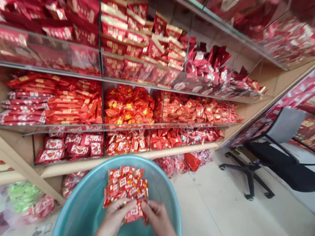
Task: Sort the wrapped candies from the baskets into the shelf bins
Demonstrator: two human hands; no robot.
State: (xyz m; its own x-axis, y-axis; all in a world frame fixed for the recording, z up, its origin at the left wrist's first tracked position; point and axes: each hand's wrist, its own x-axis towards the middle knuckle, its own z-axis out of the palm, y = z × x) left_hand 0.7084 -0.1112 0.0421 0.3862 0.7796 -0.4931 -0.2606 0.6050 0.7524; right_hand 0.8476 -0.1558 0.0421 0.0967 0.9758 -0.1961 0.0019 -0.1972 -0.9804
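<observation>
My left hand and my right hand are closed on a small red packet with pale printing, one at each side of it. Both hands are over a teal plastic basket with a perforated wall. Just beyond my fingers, a cluster of similar red packets shows within the basket's rim. What these packets rest on is partly hidden. The lower part of the basket's floor shows bare mesh.
Shelves with clear dividers hold many red packets in front of me. Bagged goods lie on the floor at the left. A wheeled office chair stands on the tiled floor at the right.
</observation>
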